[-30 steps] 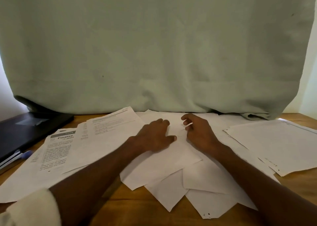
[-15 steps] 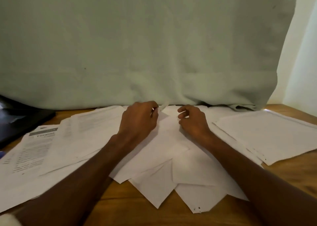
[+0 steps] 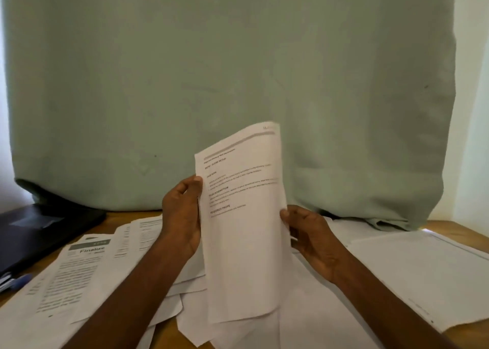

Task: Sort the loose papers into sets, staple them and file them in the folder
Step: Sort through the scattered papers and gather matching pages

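White and thin, the printed sheet stands nearly upright above the middle of the bench, held by both side edges. The left hand curls its fingers round the left edge, thumb in front; the right hand pinches the right edge with its thumb on the margin. The sheet bows between the two grips, so it is judged light, limp and easy to crease or tear; hold at the edges, as now, suits it best, and one hand alone would let it flop.

Beneath it lies a scatter of loose papers, overlapping and askew. To the left, printed pages fan out; to the right sits a squarer stack. At far left lie a dark folder and a blue pen. A pale green cloth hangs behind. No stapler shows. The overlapping sheets below could shift or snag when another is lifted.
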Demonstrator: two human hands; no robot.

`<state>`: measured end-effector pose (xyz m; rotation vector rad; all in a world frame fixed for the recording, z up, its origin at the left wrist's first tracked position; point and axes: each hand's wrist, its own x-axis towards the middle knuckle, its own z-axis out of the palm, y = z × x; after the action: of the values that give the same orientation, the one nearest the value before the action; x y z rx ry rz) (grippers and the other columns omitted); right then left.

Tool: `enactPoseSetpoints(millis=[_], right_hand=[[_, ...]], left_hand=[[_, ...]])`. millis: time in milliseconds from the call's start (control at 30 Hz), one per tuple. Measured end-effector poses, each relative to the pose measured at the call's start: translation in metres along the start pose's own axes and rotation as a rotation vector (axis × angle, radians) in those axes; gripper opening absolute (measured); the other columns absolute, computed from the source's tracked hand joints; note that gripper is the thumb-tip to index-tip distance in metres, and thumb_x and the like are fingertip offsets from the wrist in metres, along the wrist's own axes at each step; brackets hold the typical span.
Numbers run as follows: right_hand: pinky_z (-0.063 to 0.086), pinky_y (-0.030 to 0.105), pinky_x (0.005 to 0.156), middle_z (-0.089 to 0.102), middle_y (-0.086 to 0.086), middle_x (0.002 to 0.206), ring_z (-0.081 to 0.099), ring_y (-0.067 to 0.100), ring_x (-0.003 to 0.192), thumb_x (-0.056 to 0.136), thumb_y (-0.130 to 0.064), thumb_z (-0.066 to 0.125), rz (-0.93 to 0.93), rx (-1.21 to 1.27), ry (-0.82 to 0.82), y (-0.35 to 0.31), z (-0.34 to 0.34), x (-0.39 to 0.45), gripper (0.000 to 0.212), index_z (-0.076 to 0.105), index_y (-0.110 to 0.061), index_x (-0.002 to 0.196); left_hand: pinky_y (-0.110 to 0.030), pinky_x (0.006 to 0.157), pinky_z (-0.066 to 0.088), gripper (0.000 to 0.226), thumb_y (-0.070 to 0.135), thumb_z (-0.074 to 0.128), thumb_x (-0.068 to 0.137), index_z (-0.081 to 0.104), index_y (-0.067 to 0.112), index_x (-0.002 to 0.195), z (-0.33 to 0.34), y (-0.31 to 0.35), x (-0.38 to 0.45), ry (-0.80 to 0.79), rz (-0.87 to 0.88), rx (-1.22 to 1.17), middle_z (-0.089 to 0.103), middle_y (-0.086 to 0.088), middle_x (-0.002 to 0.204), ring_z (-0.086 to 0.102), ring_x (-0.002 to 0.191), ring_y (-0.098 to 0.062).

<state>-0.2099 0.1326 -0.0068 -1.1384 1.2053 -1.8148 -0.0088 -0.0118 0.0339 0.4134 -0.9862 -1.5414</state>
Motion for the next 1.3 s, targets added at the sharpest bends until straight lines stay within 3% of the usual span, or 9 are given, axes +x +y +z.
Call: enactPoseSetpoints(millis=[200,400,533,633,733,833,933,1100,1300], right_hand=[[0.06,0.035,0.083,0.072,0.015,0.124,0.071,0.033,0.112,0.08,-0.021,0.084,-0.053,0.074,0.03,-0.003,0.005,-0.002,0.04,0.076,-0.013,0.119],[0.061,0.03,0.078,0.076,0.012,0.116,0.074,0.029,0.105,0.076,-0.019,0.083,-0.095,0.035,0.172,-0.001,0.004,0.0,0.039,0.077,-0.01,0.114],[0.061,0.03,0.074,0.078,0.011,0.106,0.076,0.027,0.096,0.081,-0.023,0.083,-0.05,-0.008,0.19,-0.001,0.005,-0.004,0.022,0.081,-0.013,0.101],[0.056,0.031,0.061,0.079,0.011,0.088,0.074,0.023,0.07,0.093,-0.023,0.074,-0.005,-0.156,0.336,0.004,0.003,-0.002,0.011,0.081,-0.015,0.089],[0.054,0.03,0.056,0.077,0.006,0.076,0.069,0.016,0.057,0.095,-0.022,0.067,-0.032,-0.433,0.499,0.006,-0.006,0.001,0.013,0.077,-0.017,0.089],[0.057,0.035,0.076,0.076,-0.008,0.075,0.071,0.015,0.072,0.092,-0.027,0.063,-0.053,-0.925,0.6,0.007,-0.013,-0.001,0.013,0.074,-0.027,0.087],[0.054,0.035,0.08,0.073,-0.003,0.093,0.066,0.023,0.088,0.089,-0.024,0.062,-0.032,-1.185,0.619,0.009,-0.014,-0.004,0.014,0.074,-0.028,0.094],[0.052,0.031,0.077,0.073,-0.004,0.091,0.067,0.022,0.088,0.087,-0.017,0.058,-0.084,-1.092,0.659,0.004,-0.014,-0.006,0.018,0.073,-0.026,0.09],[0.062,0.048,0.081,0.077,-0.002,0.075,0.074,0.017,0.071,0.08,-0.014,0.051,-0.156,-0.494,0.842,-0.039,-0.053,-0.039,0.025,0.072,-0.022,0.09]], left_hand=[[-0.032,0.064,0.06,0.007,0.027,0.067,0.1,0.074,0.027,0.103,-0.016,-0.001,0.014,0.121,0.069,0.169,0.08,0.004,0.094,0.077,0.084,-0.018],[-0.047,0.099,0.056,0.039,0.02,0.078,0.089,0.07,0.011,0.126,-0.018,-0.008,0.009,-0.255,-0.091,0.235,0.077,-0.007,0.117,0.073,0.111,-0.029],[-0.041,0.102,0.054,0.035,0.006,0.077,0.089,0.072,0.011,0.123,-0.022,-0.014,0.012,-0.198,-0.022,0.325,0.078,-0.002,0.113,0.074,0.108,-0.022],[-0.032,0.089,0.057,0.029,0.001,0.078,0.087,0.072,0.011,0.113,-0.029,-0.015,0.02,-0.044,0.045,0.508,0.077,-0.003,0.109,0.072,0.092,-0.013],[-0.04,0.087,0.055,0.029,0.003,0.07,0.089,0.062,0.004,0.117,-0.037,-0.021,0.02,0.175,0.101,0.878,0.07,-0.016,0.119,0.066,0.102,-0.033],[-0.048,0.092,0.049,0.039,0.003,0.066,0.088,0.047,0.001,0.122,-0.041,-0.018,0.013,0.228,0.153,1.131,0.063,-0.024,0.122,0.06,0.111,-0.046],[-0.052,0.099,0.046,0.075,0.002,0.076,0.078,0.033,-0.006,0.138,-0.042,-0.022,0.013,0.154,0.126,1.426,0.049,-0.031,0.134,0.05,0.123,-0.049],[-0.057,0.109,0.033,0.095,0.018,0.082,0.075,0.026,0.001,0.15,-0.037,-0.033,0.003,0.126,0.284,1.74,0.033,-0.029,0.148,0.034,0.135,-0.049],[-0.041,0.109,0.036,0.052,0.031,0.074,0.093,0.059,0.011,0.138,0.015,-0.049,-0.047,-0.418,0.478,1.423,0.061,-0.012,0.139,0.053,0.13,-0.034]])
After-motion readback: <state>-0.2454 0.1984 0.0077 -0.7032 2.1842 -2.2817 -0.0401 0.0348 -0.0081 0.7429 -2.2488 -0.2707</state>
